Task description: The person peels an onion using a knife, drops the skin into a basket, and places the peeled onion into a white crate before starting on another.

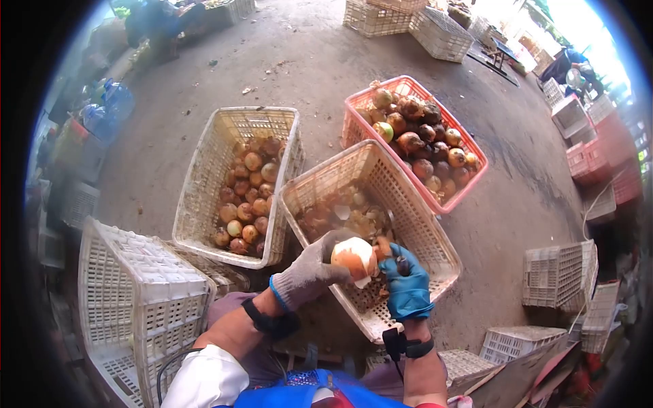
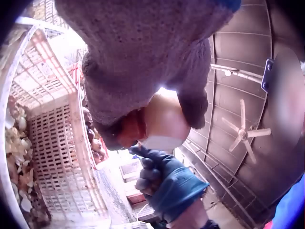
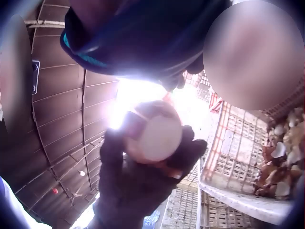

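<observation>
My left hand (image 1: 316, 268), in a grey knit glove, grips a partly peeled onion (image 1: 354, 257) over the near white crate. White flesh shows at the onion's top, with brown skin still round its side. Close at its right is my right hand (image 1: 407, 285) in a blue rubber glove, fingers curled round a small dark-handled tool (image 1: 403, 265); its working end is hidden. A strip of brown onion skin (image 1: 384, 247) shows at the right fingertips. In the right wrist view the left glove (image 3: 138, 191) cups the onion (image 3: 159, 136) from below.
Below the hands, the white crate (image 1: 435, 248) holds loose peelings (image 1: 354, 214). A second white crate (image 1: 187, 197) with unpeeled onions stands to the left, a red crate (image 1: 476, 146) of onions beyond. Stacked crates (image 1: 170, 299) rise at near left; more crates (image 1: 554, 275) stand right.
</observation>
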The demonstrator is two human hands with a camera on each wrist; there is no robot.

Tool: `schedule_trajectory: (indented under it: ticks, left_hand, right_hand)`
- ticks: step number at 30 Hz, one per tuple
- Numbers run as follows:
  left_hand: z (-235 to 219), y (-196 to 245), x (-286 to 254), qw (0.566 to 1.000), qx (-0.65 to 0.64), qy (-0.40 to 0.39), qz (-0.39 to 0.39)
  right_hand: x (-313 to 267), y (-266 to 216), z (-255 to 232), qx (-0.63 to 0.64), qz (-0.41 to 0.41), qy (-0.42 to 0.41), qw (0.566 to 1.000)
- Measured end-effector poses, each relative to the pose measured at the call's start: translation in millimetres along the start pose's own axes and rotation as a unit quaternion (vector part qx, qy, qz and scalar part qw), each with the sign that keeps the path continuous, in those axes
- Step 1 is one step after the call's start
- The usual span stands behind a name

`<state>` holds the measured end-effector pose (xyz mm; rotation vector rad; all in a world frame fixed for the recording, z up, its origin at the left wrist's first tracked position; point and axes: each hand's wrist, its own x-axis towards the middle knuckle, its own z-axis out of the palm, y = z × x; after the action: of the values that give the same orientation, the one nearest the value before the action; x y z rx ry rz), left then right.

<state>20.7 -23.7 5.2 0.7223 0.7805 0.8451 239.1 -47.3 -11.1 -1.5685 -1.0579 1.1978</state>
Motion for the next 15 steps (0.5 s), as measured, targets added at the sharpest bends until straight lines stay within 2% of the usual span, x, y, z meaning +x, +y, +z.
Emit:
schedule_trajectory:
  ticks: [1,3,4,5,7,10,13,15]
  left_hand:
    - [-4,-3,1,0.996,-0.086,0.008,-0.01]
    - [-6,-7,4,0.989,-0.145,0.014,0.035]
    - [-8,-7,5,0.984,-0.171,0.015,0.043]
    - [-12,-6,5,0.979,-0.197,0.014,0.049]
    - [-17,-2,2,0.982,-0.181,0.009,0.043]
    - [-16,1,1,0.982,-0.182,0.028,0.039]
    - [-18,-6,4,0.981,-0.185,0.033,0.047]
    - [-17,-8,5,0.979,-0.192,0.043,0.048]
  right_hand:
    - [-2,-3,2,-0.03,-0.013,-0.005,0.999]
    - [-11,-10,7,-0.089,-0.043,-0.015,0.995]
    - [-14,-4,9,-0.121,-0.088,-0.009,0.989]
    - [-12,10,10,-0.152,-0.177,0.001,0.972]
    - [-13,9,13,-0.185,-0.238,0.003,0.954]
    - [-16,-7,14,-0.229,-0.255,-0.016,0.939]
    - [-19,-20,10,-0.293,-0.21,-0.05,0.932]
    - [-16,-14,9,-0.296,-0.226,-0.048,0.927]
